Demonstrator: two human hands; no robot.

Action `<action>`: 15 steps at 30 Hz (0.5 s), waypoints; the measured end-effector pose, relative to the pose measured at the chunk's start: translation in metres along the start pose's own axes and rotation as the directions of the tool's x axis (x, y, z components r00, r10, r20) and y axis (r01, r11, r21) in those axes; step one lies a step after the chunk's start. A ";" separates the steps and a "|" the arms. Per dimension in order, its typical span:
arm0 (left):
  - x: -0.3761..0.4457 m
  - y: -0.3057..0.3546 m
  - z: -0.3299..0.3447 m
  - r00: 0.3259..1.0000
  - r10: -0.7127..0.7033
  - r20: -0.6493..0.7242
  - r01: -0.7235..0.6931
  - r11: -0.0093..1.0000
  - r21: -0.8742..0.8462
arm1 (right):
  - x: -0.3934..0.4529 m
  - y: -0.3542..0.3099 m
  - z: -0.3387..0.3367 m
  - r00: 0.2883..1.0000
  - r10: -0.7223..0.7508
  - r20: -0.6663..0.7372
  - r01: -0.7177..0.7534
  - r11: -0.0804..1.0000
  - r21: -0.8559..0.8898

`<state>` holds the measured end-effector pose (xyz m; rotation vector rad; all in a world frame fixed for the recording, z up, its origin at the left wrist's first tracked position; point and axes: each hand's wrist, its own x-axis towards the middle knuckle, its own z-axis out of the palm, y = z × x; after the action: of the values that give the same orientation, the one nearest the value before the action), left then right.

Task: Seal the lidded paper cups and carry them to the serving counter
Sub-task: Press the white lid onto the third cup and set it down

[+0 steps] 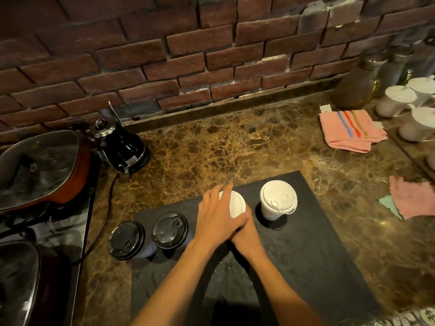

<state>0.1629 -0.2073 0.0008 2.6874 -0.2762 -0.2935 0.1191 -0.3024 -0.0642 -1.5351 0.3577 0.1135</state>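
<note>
Both hands are on the white-lidded cup (236, 204) near the middle of the dark mat (306, 255): the left hand (217, 220) lies flat across the lid with fingers spread, pressing down, while the right hand (244, 236) sits just below it at the cup's five o'clock side, wrapped against the wall, though how tightly it grips I cannot tell. At three o'clock from that cup stands a second white-lidded cup (278, 200), untouched and apart, and out at nine o'clock two black-lidded cups (148, 236) sit side by side at the mat's left edge, with the black kettle (121, 145) up at eleven o'clock on the marble counter (211, 142)
</note>
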 end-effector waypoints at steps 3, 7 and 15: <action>-0.001 0.000 0.004 1.000 -0.022 -0.023 0.021 1.000 -0.015 | 0.004 0.003 0.002 0.998 0.056 -0.004 -0.056 0.998 -0.015; -0.003 0.000 0.004 0.999 -0.038 -0.003 0.038 0.997 -0.065 | 0.002 0.007 -0.003 0.998 0.057 0.007 -0.055 0.987 -0.151; -0.016 -0.003 -0.033 0.979 -0.177 -0.103 0.097 0.844 -0.527 | -0.016 -0.027 -0.027 0.974 -0.173 0.145 0.206 0.943 -0.263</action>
<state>0.1566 -0.1880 0.0315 2.1732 0.0452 -0.1751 0.1079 -0.3282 -0.0339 -1.8220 0.0981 0.1065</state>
